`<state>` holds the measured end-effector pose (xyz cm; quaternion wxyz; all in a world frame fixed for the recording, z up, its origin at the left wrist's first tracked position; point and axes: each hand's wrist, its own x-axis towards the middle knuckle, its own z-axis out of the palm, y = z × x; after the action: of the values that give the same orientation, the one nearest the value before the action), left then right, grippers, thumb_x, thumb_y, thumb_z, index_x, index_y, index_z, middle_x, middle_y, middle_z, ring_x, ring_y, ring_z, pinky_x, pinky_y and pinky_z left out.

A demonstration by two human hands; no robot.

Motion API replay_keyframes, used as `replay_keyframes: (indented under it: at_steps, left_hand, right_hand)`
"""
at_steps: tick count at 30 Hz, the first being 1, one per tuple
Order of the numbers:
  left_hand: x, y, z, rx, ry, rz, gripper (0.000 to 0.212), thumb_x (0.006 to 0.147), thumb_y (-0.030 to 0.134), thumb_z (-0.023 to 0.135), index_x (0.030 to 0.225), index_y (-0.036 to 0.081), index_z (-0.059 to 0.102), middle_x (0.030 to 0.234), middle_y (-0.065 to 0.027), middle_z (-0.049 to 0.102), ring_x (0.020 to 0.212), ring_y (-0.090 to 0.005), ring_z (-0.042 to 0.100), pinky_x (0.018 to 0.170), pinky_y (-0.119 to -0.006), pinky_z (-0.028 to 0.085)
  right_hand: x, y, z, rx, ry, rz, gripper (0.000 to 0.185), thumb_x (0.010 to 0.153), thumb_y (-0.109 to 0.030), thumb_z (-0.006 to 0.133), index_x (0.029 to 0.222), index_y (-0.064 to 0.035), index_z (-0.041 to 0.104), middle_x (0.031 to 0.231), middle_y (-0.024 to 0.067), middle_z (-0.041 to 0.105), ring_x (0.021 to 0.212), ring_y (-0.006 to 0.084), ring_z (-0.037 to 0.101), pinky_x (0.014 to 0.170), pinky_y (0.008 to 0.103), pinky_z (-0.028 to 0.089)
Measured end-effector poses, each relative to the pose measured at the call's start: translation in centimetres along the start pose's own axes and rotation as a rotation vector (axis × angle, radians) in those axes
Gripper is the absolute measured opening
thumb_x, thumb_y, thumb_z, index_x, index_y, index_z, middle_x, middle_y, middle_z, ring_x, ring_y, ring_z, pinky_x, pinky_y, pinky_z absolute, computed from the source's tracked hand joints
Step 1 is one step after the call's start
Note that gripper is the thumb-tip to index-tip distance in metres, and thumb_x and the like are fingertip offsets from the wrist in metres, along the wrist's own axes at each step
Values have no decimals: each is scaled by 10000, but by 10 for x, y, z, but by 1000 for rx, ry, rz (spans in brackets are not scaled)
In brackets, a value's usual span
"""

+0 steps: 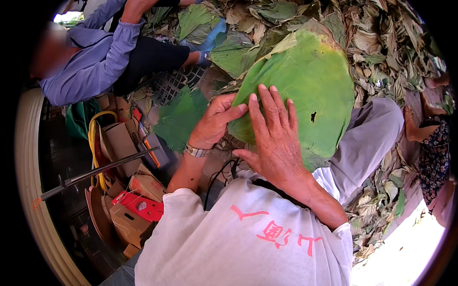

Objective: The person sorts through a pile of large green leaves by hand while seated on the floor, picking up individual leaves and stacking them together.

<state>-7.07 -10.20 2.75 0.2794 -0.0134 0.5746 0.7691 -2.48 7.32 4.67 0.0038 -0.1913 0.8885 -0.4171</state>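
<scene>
A large green lotus leaf (318,82), apparently folded over, spreads across my lap. Its top edge is yellowed and browned, and a small dark hole shows at its right side. My left hand (214,119), with a metal-banded watch (198,150) at the wrist, pinches the leaf's left edge between thumb and fingers. Flat on the leaf's lower left face lies my right hand (275,139), fingers slightly apart and thumb off to the side. Another green leaf (179,118) rests on the ground left of my left hand.
Dried leaves (372,39) heap up ahead and to the right. A person in a blue-grey jacket (96,60) sits at upper left; another person's foot (413,125) shows at right. Cardboard boxes (130,221), a yellow hose (92,136) and a metal rod (100,171) lie left.
</scene>
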Motion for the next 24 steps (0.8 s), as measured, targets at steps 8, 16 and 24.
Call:
replay_keyframes:
  at_steps: [8,16,24]
  left_hand:
    - [22,-9,-37,374,127,110,249,874,24,608,1107,-62,592,998,-44,655,854,-57,590,733,-194,483]
    - [28,-37,-34,517,480,368,258,828,-29,645,1079,-68,600,978,-72,660,856,-82,602,727,-217,497]
    - [20,-58,-26,780,921,615,572,772,53,736,1278,-14,477,1344,-138,444,1221,-207,446,957,-330,419]
  right_hand:
    - [17,37,31,-226,54,-35,710,672,-305,760,1304,-136,483,1451,143,314,1377,333,231,1103,546,199]
    - [23,47,37,-253,83,-49,693,648,-287,777,1270,-131,514,1446,123,338,1368,327,260,1105,548,195]
    - [28,63,53,-279,116,-31,754,644,-335,776,1314,-167,474,1463,107,315,1377,320,240,1113,552,157]
